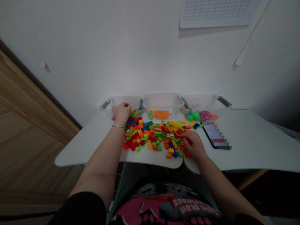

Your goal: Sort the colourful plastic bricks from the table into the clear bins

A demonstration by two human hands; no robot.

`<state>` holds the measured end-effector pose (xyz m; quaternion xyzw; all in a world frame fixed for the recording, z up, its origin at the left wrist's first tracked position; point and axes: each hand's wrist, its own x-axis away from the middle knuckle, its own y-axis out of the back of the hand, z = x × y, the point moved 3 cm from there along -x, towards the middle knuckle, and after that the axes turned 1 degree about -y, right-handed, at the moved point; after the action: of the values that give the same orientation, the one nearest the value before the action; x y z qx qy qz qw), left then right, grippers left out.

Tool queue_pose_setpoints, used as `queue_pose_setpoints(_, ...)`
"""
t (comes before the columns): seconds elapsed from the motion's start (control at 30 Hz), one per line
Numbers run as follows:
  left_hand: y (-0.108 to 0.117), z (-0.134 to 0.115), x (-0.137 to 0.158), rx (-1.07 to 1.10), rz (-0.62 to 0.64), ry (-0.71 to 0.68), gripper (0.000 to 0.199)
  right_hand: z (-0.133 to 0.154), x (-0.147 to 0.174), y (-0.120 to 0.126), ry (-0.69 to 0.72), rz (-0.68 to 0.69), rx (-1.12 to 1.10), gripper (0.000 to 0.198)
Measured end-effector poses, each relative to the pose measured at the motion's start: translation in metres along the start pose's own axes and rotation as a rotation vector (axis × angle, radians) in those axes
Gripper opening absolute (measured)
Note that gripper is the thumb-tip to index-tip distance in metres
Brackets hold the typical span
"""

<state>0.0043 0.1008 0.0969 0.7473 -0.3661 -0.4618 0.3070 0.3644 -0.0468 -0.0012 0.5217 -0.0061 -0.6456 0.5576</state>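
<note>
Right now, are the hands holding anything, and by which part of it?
Can't tell; any grip is hidden. Left hand is at the left clear plastic bin, right hand at the multicoloured plastic brick pile.

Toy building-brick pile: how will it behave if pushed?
The toy building-brick pile will likely scatter rather than slide as one; its bricks look mostly loose and jumbled. Individual bricks are probably stiff and light, being small, crisp-edged and plastic-looking. They seem unlikely to roll far, given their boxy, studded shapes.

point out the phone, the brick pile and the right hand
Phone [215, 135], head view: middle of its screen.
Brick pile [157, 134], head view: near its middle.
Right hand [195, 144], head view: back of the hand.
</note>
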Motion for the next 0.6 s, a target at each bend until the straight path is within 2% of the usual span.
queue_pose_setpoints(0.2,-0.001,-0.002,0.013,0.095,-0.067,-0.02,0.049,0.0,-0.001,0.0,-0.007,-0.008,-0.004,0.02)
queue_pose_setpoints(0.33,0.005,-0.012,0.035,0.174,-0.141,-0.022,0.052,0.0,-0.001,0.0,-0.006,-0.012,0.001,0.019)
queue_pose_setpoints(0.43,0.004,-0.035,0.064,0.234,-0.122,-0.269,0.038,0.001,-0.001,0.0,-0.004,-0.01,0.011,0.02)
queue_pose_setpoints(0.5,-0.001,-0.053,0.09,0.263,-0.041,-0.492,0.026,0.001,-0.001,0.001,-0.009,-0.009,0.017,0.02)
queue_pose_setpoints(0.6,-0.011,-0.078,0.129,0.241,0.136,-0.795,0.02,0.002,-0.002,0.001,-0.019,-0.008,0.019,0.02)
